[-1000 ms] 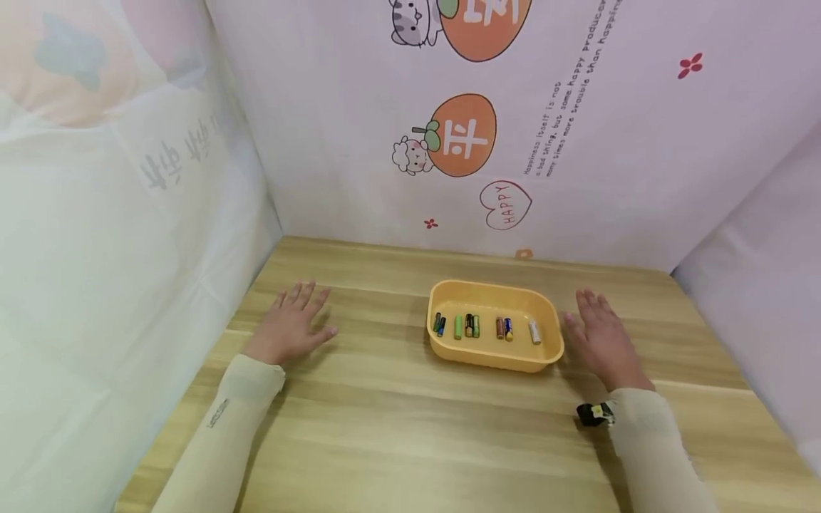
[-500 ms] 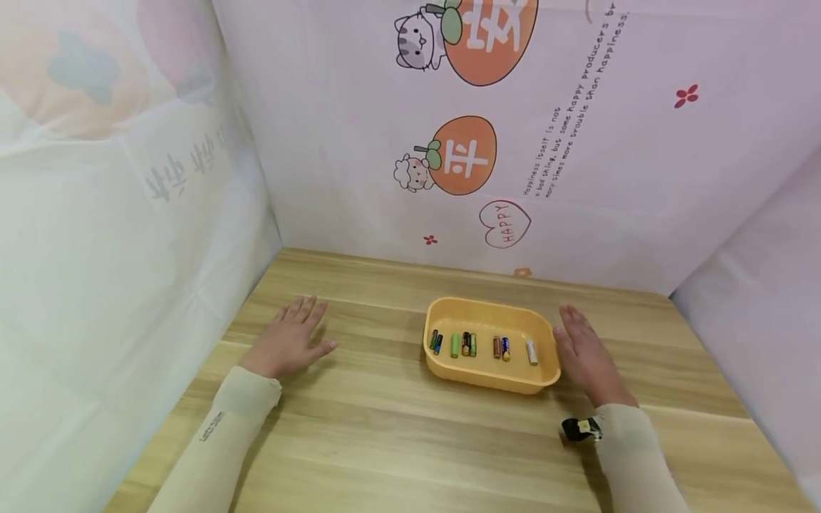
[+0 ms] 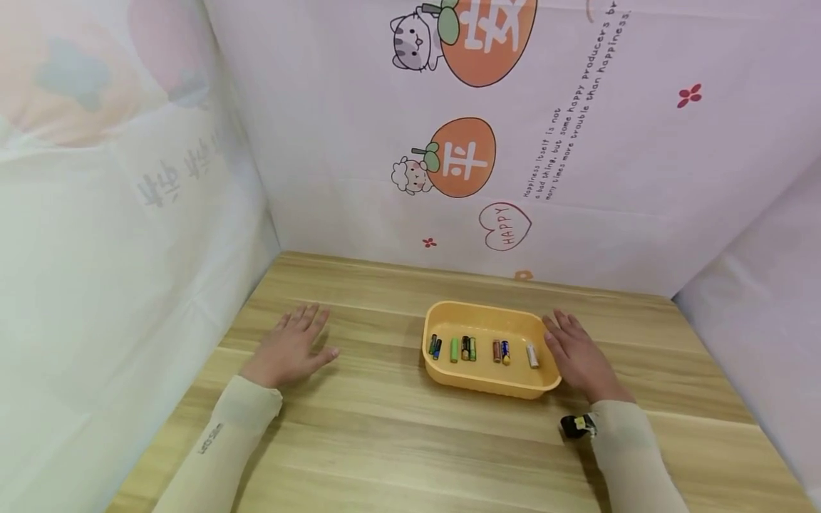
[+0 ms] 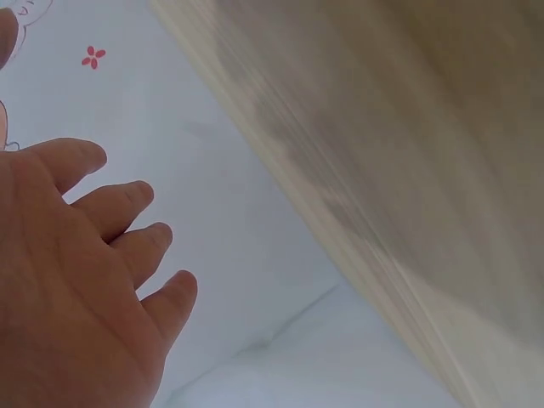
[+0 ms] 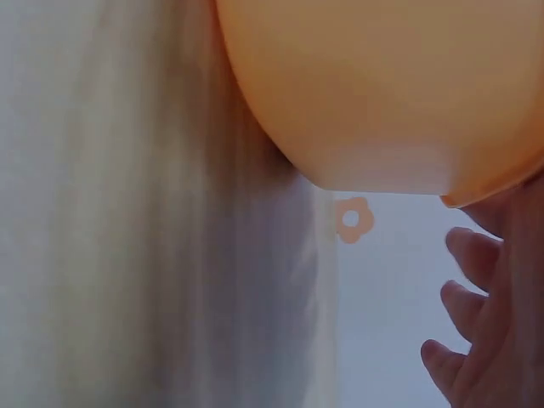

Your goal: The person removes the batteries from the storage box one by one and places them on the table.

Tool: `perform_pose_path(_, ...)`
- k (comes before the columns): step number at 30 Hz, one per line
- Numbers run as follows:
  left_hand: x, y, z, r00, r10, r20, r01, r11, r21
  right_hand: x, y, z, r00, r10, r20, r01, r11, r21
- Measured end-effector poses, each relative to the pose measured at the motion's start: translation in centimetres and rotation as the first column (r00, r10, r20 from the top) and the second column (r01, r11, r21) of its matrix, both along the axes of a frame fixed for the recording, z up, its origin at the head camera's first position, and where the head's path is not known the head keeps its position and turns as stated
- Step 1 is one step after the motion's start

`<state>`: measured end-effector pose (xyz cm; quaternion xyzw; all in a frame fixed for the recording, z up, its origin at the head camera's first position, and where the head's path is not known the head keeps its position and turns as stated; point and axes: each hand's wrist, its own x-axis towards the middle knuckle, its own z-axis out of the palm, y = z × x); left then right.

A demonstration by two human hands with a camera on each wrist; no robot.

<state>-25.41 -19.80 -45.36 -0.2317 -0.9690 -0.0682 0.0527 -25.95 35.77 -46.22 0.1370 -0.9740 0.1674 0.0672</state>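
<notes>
Biggest first: the printed sheet [image 3: 333,142] hangs behind everything, presumably to screen off the surroundings. Below it spreads the wooden bench [image 3: 372,442], and on that, towards half past four from the head view's middle, sits the yellow tray [image 3: 494,387]. Take the tray as our clock. Its raised wall looks handy for keeping anything round from rolling away.

Out at nine o'clock, well apart, the left hand [image 3: 288,349], fingers spread wide, holding nothing; simply parked, I'd judge. Over at three, the right hand [image 3: 580,360], fingers extended beside the rim, gripping nothing that I can see; whether it touches, I can't tell. A black strap [image 3: 574,426] shows at four, by the cuff.

Inside, eight batteries [image 3: 472,349] lie in a row, ends roughly to twelve and six, from a dark pair [image 3: 437,349] at nine to a white battery [image 3: 532,356] at three; the gaps look deliberate.

Now the lettering! Towards twelve, orange fruits [image 3: 463,178] carry 安 and 平; nearer one runs "Happiness itself is not a bad thing, but some happy producers…"; a heart [image 3: 505,226] at twelve reads "HAPPY". The left sleeve's [image 3: 224,434] print is too blurred to trust, the battery labels too small.
</notes>
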Motion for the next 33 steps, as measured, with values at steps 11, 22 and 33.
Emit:
perform_pose_path(11, 0.7, 1.8, -0.8, 0.996, -0.078, 0.034, 0.075, 0.993, 0.088, -0.8, -0.3, 0.6, 0.995, 0.093, 0.039, -0.098, 0.985, 0.141)
perform_pose_path(22, 0.9, 3.6, -0.9, 0.988, -0.12, 0.096, 0.105, 0.984, 0.143, 0.7, 0.8, -0.5, 0.99, 0.143, 0.003, -0.142, 0.98, 0.136)
perform_pose_path(33, 0.2, 6.7, 0.5, 0.979, -0.175, 0.109, 0.159, 0.977, 0.143, -0.8, -0.2, 1.2, 0.989, 0.134, 0.068, -0.147, 0.954, 0.261)
